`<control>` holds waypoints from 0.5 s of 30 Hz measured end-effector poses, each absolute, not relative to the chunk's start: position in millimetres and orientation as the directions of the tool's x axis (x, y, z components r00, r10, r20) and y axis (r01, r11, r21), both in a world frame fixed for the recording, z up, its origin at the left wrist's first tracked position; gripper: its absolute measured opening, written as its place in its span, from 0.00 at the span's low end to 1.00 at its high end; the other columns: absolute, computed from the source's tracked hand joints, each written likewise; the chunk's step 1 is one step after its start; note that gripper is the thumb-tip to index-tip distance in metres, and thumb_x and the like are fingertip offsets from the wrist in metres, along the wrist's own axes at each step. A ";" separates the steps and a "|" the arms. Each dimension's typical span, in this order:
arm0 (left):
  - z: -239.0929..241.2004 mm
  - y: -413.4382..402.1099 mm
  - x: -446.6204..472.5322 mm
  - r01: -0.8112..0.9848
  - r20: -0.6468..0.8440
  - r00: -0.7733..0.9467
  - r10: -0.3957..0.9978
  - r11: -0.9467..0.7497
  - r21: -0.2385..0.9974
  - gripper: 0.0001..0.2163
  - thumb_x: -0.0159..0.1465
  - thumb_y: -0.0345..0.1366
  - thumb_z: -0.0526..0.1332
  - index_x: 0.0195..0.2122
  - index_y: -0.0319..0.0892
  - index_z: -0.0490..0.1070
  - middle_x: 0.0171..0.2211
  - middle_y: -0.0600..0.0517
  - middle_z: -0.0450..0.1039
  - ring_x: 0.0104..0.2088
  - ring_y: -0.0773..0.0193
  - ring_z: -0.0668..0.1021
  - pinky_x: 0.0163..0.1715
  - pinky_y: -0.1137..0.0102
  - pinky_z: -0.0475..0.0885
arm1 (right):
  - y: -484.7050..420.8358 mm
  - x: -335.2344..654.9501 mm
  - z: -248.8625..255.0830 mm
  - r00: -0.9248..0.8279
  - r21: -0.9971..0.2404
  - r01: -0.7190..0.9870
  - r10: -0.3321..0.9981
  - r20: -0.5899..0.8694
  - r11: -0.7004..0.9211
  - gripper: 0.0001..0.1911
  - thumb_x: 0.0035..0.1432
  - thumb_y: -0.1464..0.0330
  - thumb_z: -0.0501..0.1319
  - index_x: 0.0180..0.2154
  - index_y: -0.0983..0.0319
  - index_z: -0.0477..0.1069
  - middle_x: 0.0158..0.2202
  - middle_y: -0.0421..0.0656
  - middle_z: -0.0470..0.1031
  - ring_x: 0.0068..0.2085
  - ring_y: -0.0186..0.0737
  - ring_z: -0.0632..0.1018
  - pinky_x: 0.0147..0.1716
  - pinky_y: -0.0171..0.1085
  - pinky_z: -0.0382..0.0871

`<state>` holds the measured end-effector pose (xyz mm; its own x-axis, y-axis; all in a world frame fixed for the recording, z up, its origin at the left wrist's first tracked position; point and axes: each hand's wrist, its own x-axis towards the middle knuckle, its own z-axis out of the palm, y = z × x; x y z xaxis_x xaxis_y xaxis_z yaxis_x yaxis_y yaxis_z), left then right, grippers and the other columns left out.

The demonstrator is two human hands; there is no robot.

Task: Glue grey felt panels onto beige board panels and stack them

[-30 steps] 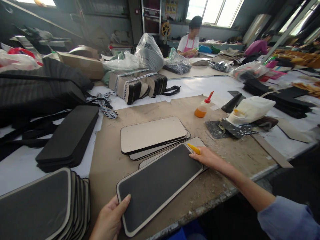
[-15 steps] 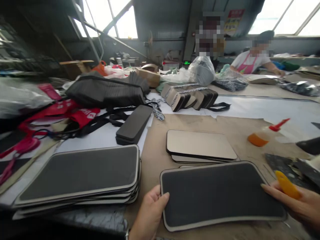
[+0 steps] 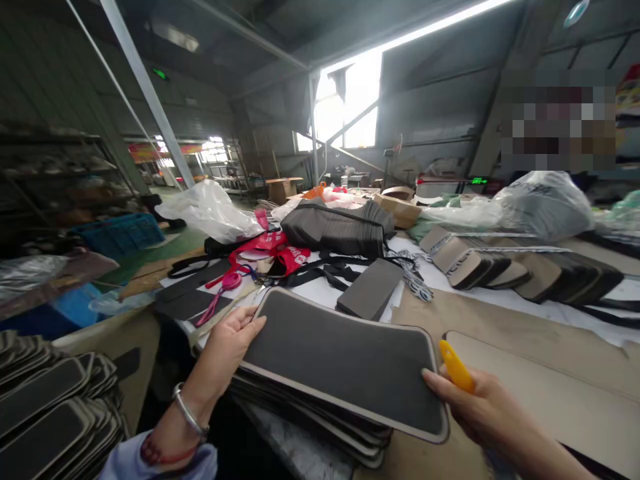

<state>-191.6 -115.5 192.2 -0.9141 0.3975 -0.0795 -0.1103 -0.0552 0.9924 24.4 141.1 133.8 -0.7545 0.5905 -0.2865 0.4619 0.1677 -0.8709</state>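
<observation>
Head view. The left hand [image 3: 227,347] gripped the left short end of a flat black foam panel with a pale beige bound rim [image 3: 345,360], fingers curled over the top face and thumb apparently under the edge. The right hand [image 3: 480,410] held the opposite short end, fingers closed at the panel's right corner while also pinching a small yellow plastic tool [image 3: 456,367] against the palm side. The panel lay on, or just above, a stack of like black-and-beige panels [image 3: 320,417] at the near edge of the brown-paper-covered tabletop [image 3: 500,327]; whether it touched the stack all along could not be told.

The panel appeared light and thin, and it looked slightly bowed between the two hands, which suggests a flexible rather than rigid sheet. The foam face probably offered good friction, and the stitched rim is judged the firmest part. Holding it at both short ends, as shown, seems the sound grip; a one-handed hold at a corner would likely let it sag or crease.

Beyond it sat a grey foam block [image 3: 371,290], black webbing straps [image 3: 320,270] and a bundled row of dark and beige pads [image 3: 520,270]. A further pile of panels [image 3: 55,400] lay lower left.
</observation>
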 end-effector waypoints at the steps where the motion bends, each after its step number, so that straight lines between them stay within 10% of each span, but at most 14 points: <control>1: 190.4 -120.4 -203.5 -0.084 -0.064 -0.929 0.365 -0.039 0.996 0.30 0.41 0.43 0.71 0.44 0.37 0.67 0.31 0.48 0.78 0.26 0.59 0.78 0.26 0.69 0.72 | 132.6 6.9 136.4 -0.785 -0.882 0.440 0.549 -0.286 0.170 0.23 0.44 0.47 0.56 0.20 0.59 0.55 0.10 0.31 0.52 0.12 0.27 0.56 0.13 0.29 0.49; 15: 134.2 -136.8 -269.4 0.067 0.003 -0.964 0.267 0.232 0.970 0.18 0.40 0.45 0.64 0.30 0.39 0.68 0.26 0.49 0.75 0.29 0.57 0.76 0.31 0.64 0.71 | 113.3 -32.1 119.9 -0.795 -0.780 0.537 0.504 -0.339 0.321 0.22 0.44 0.46 0.52 0.20 0.58 0.57 0.11 0.32 0.50 0.13 0.29 0.56 0.14 0.31 0.48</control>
